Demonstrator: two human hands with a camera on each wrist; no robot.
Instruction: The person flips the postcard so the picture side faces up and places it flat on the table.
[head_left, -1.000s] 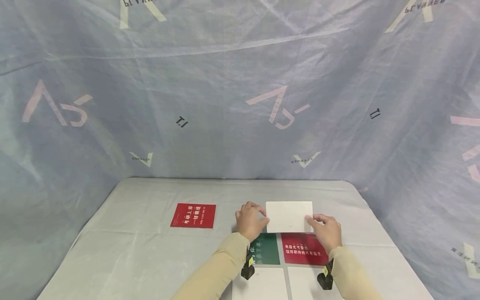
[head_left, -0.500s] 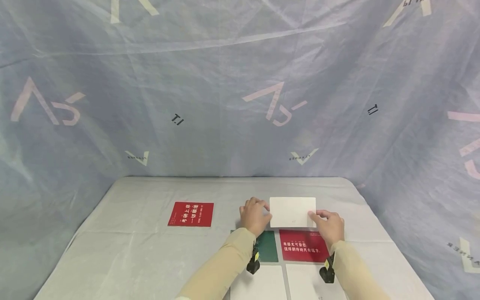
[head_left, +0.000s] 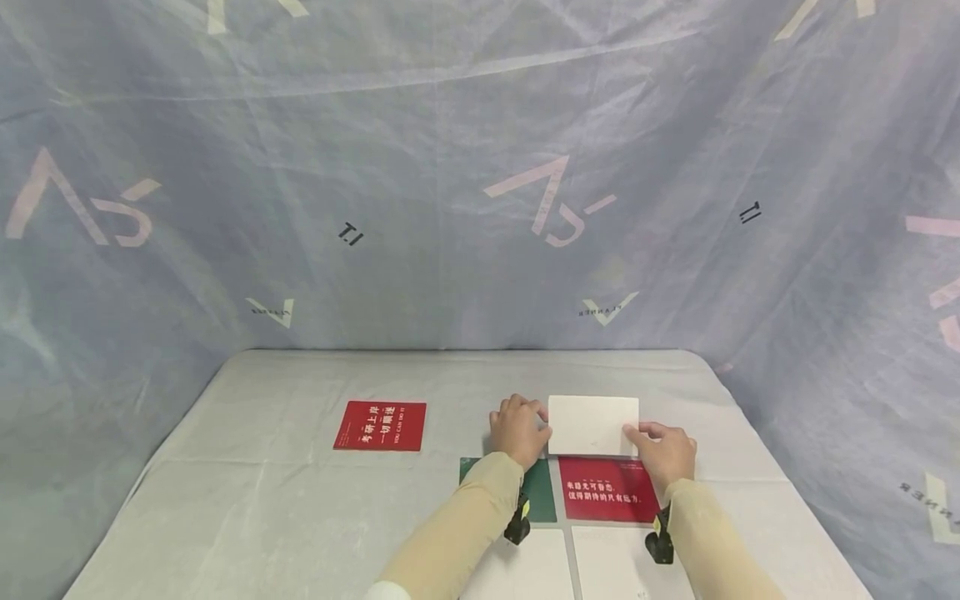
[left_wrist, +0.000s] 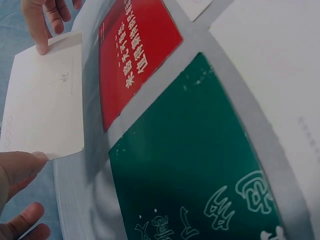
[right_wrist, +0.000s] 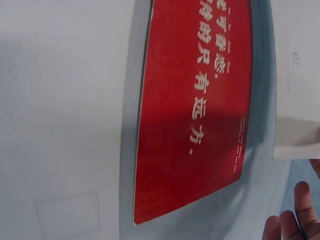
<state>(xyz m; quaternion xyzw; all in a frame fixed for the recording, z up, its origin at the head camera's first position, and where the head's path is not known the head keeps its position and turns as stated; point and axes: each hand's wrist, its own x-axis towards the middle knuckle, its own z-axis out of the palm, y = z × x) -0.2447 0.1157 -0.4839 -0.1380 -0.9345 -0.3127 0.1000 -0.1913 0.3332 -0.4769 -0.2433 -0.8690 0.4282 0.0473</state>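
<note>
Both hands hold a white postcard (head_left: 592,425) above the far part of the table, its blank-looking face turned toward me. At its left edge, my left hand (head_left: 517,431) pinches it with the thumb in front. The right hand (head_left: 666,454) grips the lower right edge, thumb on the near face. Small print and a faint mark show on the postcard (left_wrist: 47,100) in the left wrist view. Just nearer than it lie a red postcard (head_left: 607,493) with white lettering and a green postcard (head_left: 542,492), which the left forearm partly covers.
Two white postcards (head_left: 532,567) (head_left: 626,558) lie side by side nearest me, partly under the forearms. Another red postcard (head_left: 380,425) lies apart on the left. A grey cloth covers the table (head_left: 225,500), and hanging fabric (head_left: 450,208) encloses its back and sides.
Both hands have shifted slightly to the right with the white postcard, uncovering more of the green one's left corner. The postcards on the table stay in place; the head view has tilted a little.
</note>
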